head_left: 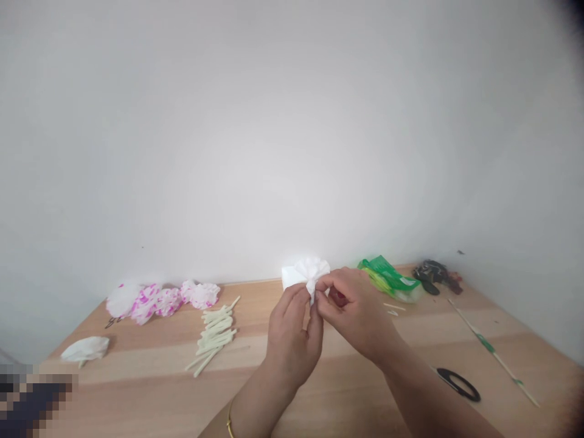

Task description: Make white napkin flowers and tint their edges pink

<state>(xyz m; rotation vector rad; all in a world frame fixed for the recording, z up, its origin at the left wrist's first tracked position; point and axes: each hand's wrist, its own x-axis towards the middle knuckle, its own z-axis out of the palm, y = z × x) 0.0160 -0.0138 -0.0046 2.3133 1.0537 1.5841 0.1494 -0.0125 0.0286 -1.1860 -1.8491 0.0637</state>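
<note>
Between my two hands is a white tissue paper flower point(312, 268), its ruffled top spread out and its lower part gathered into a narrow neck. My left hand point(292, 334) closes its thumb and fingers around that neck from the left. From the right, my right hand point(351, 310) pinches at the same gathered part with thumb and forefinger. Whether a thin tie lies in the pinch is too small to see. A flat white paper piece point(288, 277) shows just behind the flower, close to the wall.
Left on the wooden table point(150, 371) are pink-and-white paper flowers point(155, 302), pale green sticks point(215, 334) and a white paper bundle point(86, 348). To the right lie a green plastic bag point(387, 277), a dark crumpled bundle point(432, 275), black-handled scissors point(474, 394) and a long thin stick point(502, 362).
</note>
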